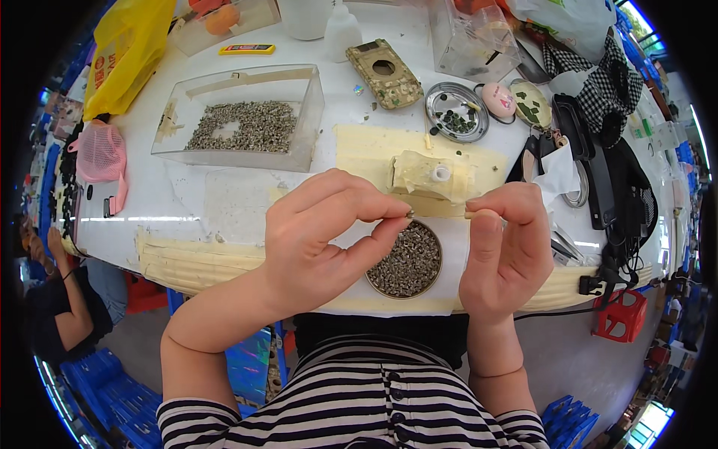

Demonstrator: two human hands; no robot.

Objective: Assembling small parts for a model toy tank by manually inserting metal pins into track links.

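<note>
My left hand [318, 236] is closed in a pinch, thumb and forefinger holding a tiny metal part [410, 213]. Opposite it, thumb and forefinger of my right hand [507, 251] are pressed together; whatever sits between them is too small to make out. Below the fingertips, a round dish [373, 286] is filled with many small metal parts. Just beyond my hands stands a block wrapped in cream tape [411, 176], with a short white tube [441, 173] on it. Neither hand touches the block.
A clear plastic box [310, 142] with loose metal parts stands at the left. Farther back lie a camouflage-patterned case [385, 73], a round metal tray [473, 133] with dark green bits, and a white bottle [342, 34]. Padded tape [194, 262] lines the front edge. Another person's arm [71, 299] shows far left.
</note>
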